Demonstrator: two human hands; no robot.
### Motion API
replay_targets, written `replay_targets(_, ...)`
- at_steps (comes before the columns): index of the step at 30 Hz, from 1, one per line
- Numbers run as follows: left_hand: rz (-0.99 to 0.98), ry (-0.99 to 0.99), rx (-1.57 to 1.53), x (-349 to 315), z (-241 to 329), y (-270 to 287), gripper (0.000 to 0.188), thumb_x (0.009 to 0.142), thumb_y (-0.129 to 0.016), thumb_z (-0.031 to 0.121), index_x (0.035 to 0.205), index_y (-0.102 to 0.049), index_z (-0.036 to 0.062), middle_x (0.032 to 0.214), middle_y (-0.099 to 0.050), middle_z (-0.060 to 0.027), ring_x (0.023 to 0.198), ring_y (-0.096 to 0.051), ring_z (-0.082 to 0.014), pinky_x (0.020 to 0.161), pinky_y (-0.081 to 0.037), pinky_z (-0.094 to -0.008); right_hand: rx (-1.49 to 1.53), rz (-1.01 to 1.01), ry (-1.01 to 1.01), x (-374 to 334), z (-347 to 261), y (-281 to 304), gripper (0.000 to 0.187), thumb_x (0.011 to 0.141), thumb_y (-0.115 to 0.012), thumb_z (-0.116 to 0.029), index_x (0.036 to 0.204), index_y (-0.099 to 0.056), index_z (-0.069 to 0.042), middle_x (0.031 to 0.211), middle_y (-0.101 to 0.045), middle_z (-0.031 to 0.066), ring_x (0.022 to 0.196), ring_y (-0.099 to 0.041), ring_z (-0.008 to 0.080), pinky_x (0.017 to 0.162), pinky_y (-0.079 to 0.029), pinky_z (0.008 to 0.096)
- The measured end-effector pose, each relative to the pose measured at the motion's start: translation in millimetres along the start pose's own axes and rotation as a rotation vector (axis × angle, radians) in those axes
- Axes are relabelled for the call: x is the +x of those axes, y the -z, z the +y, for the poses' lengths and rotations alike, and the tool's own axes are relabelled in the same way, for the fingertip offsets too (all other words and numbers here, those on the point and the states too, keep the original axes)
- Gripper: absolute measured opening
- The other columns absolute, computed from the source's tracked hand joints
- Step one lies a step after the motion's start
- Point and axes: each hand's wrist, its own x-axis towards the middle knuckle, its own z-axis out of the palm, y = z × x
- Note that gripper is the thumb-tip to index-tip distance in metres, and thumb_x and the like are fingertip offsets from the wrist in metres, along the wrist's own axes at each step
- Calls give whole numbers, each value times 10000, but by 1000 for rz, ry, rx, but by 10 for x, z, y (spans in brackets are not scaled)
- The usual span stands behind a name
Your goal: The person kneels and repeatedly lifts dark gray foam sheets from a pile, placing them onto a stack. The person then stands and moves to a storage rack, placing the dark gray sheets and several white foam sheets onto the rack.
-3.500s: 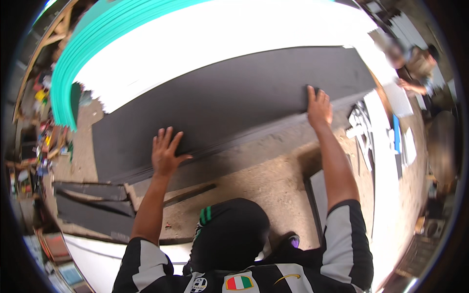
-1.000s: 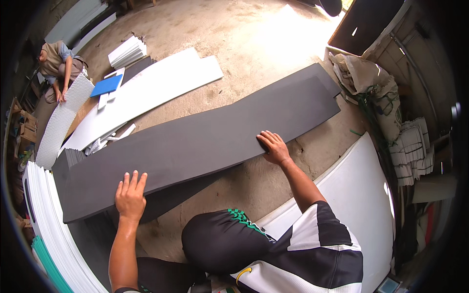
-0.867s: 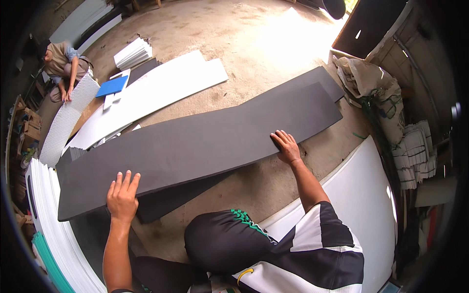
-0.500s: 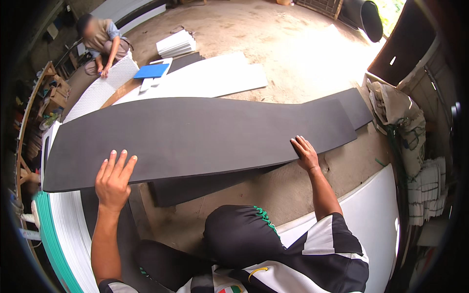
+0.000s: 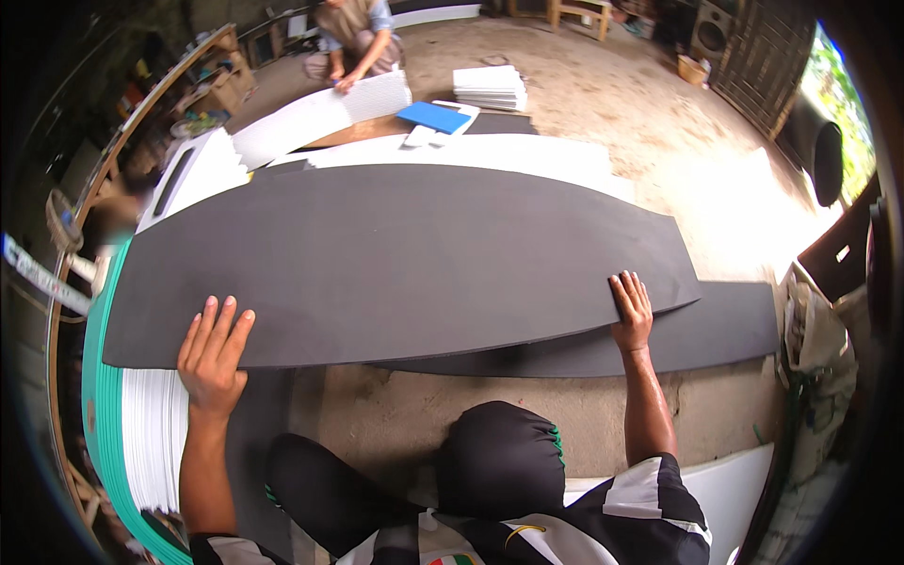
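Observation:
A large black foam-like sheet (image 5: pixel 395 254) with a curved far edge stretches across the view in front of me. My left hand (image 5: pixel 213 363) is at its near edge toward the left end, four fingers laid on top and the thumb at the edge. Near the right end, my right hand (image 5: pixel 632 311) holds the same edge, fingers on top; its thumb is hidden. Under the raised right part lies a second black sheet (image 5: pixel 725 330), partly covered.
Left of me stand a white stack (image 5: pixel 155 438) and a green-edged stack (image 5: pixel 102 414). Beyond the sheet are white sheets (image 5: pixel 546 155), a blue pad (image 5: pixel 434 117) and a white pile (image 5: pixel 490 88). A co-worker (image 5: pixel 358 42) crouches at a white textured sheet (image 5: pixel 320 118). A sack (image 5: pixel 815 320) sits at right.
The view has swung toward the left. The black sheet's far edge, wavy before, now bows evenly outward, and its right part is less bent. Both hands have stayed at its near edge.

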Motion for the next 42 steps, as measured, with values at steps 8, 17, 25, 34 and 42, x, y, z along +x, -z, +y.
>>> replay_targets(8, -79, 221, 143, -1034, -275, 466, 601, 736, -551, -143, 1236, -772, 106, 1360, -714, -132, 1328, -638, -346, 1078, -525, -497, 142, 15, 228, 940, -865, -512, 549, 882, -612, 52, 1379, -697, -165, 1426, -664, 130, 1386, -582, 345, 1158, -450, 520)
replay_targets(17, -139, 499, 256, -2402, -317, 809, 676, 680, -533, -126, 1277, -752, 104, 1390, -700, -116, 1346, -627, -334, 1091, -522, -499, 286, 28, 534, 1772, -2156, -1112, 517, 913, -627, 12, 1393, -687, -172, 1412, -669, 147, 1356, -606, 355, 1132, -470, 534)
replay_targets(25, -156, 699, 385, -3726, -104, 1090, 732, 634, -531, -168, 1292, -737, 77, 1418, -681, -126, 1365, -608, -361, 1091, -512, -545, 392, 41, 819, 2174, -3714, -1360, 532, 889, -651, -6, 1375, -700, -217, 1361, -700, 143, 1303, -648, 353, 1079, -523, 538)
replay_targets(34, -281, 1032, 473, -5060, 265, 1131, 770, 659, -504, -176, 1356, -691, 92, 1424, -676, -124, 1393, -585, -347, 1132, -475, -556, 469, 56, 1114, 2336, -5734, -1872, 608, 858, -642, -43, 1417, -662, -284, 1382, -686, 107, 1293, -654, 329, 1072, -522, 541)
replay_targets(42, -394, 1158, 496, -5874, 494, 748, 581, 865, -541, -82, 1384, -683, 136, 1452, -659, -102, 1402, -574, -344, 1165, -441, -554, 325, -248, 1222, 1759, -6928, -2714, 718, 966, -572, -49, 1584, -432, -386, 1589, -512, 81, 1487, -463, 296, 1222, -397, 469)
